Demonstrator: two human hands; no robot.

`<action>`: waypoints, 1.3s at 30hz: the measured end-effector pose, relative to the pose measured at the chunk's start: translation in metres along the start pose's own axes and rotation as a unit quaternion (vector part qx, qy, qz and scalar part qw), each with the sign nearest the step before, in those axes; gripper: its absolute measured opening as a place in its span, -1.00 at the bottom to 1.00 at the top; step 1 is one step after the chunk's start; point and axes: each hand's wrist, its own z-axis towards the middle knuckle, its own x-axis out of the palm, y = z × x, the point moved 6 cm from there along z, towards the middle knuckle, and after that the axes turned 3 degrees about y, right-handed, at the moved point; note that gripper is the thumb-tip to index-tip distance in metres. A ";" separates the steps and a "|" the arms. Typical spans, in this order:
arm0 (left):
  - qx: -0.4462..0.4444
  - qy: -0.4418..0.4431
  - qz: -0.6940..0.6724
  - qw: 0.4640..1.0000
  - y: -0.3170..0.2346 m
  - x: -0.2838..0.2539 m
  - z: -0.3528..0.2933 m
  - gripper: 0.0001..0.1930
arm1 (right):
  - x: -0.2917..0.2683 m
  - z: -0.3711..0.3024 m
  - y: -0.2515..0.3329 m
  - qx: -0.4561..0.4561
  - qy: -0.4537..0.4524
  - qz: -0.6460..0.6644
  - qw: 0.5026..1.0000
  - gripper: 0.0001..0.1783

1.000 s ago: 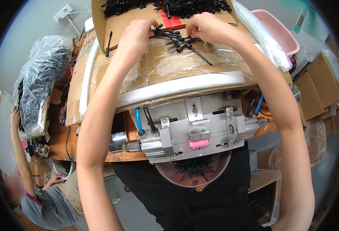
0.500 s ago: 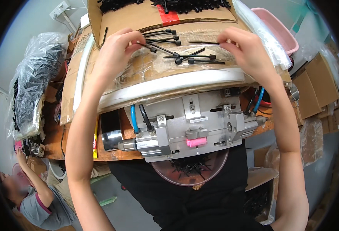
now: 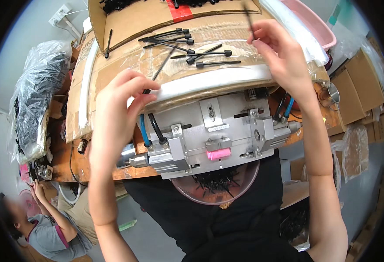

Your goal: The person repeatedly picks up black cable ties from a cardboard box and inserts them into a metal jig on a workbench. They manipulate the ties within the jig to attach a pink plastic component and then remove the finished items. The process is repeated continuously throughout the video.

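My left hand (image 3: 118, 105) hovers over the near left edge of the cardboard, its thumb and fingers pinching a thin black rod (image 3: 163, 65) by its knobbed end; the rod slants up and away. Above the cardboard's right side, my right hand (image 3: 283, 52) pinches the lower end of another black rod (image 3: 248, 19), blurred and nearly upright. Several knobbed black rods (image 3: 209, 55) lie loosely between the hands. Closer to me is a metal fixture (image 3: 200, 113) with two facing cylinders and a pink piece (image 3: 218, 153) at its middle.
An open cardboard box (image 3: 135, 22) of black rods stands at the back. Under the fixture is a clear bowl (image 3: 187, 192) holding more rods. Blue hoses (image 3: 144, 131) run beside the cylinders. A co-worker (image 3: 56, 227) sits at the left. A pink basin (image 3: 318, 26) is at the far right.
My left hand has drawn back toward me with a rod from the pile. My right hand has risen slightly, and its rod has swung from lying flat to nearly upright.
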 end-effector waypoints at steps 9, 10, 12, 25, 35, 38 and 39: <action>-0.031 -0.027 0.053 0.998 -0.100 0.123 -0.125 -0.27 | -0.032 -0.068 0.023 0.199 -0.013 0.286 0.937 -0.73; -0.047 -0.014 0.055 0.997 -0.102 0.134 -0.126 -0.28 | -0.031 -0.073 0.029 0.189 -0.028 0.293 0.937 -0.73; -0.050 0.016 0.119 0.991 -0.101 0.146 -0.120 -0.39 | -0.033 -0.079 0.041 0.174 -0.069 0.301 0.935 -0.72; -0.094 0.032 0.058 0.993 -0.101 0.140 -0.122 -0.33 | 0.024 -0.172 0.090 0.103 0.047 0.005 0.994 -0.33; -0.134 -0.032 0.005 0.990 -0.098 0.105 -0.141 -0.25 | 0.079 -0.197 0.092 0.064 0.150 -0.012 0.987 -0.24; -0.136 -0.024 -0.006 0.990 -0.097 0.100 -0.137 -0.26 | 0.078 -0.192 0.094 0.074 0.182 -0.020 0.980 -0.29; -0.123 -0.027 -0.007 0.992 -0.095 0.094 -0.133 -0.27 | 0.075 -0.190 0.096 0.083 0.195 -0.021 0.977 -0.31</action>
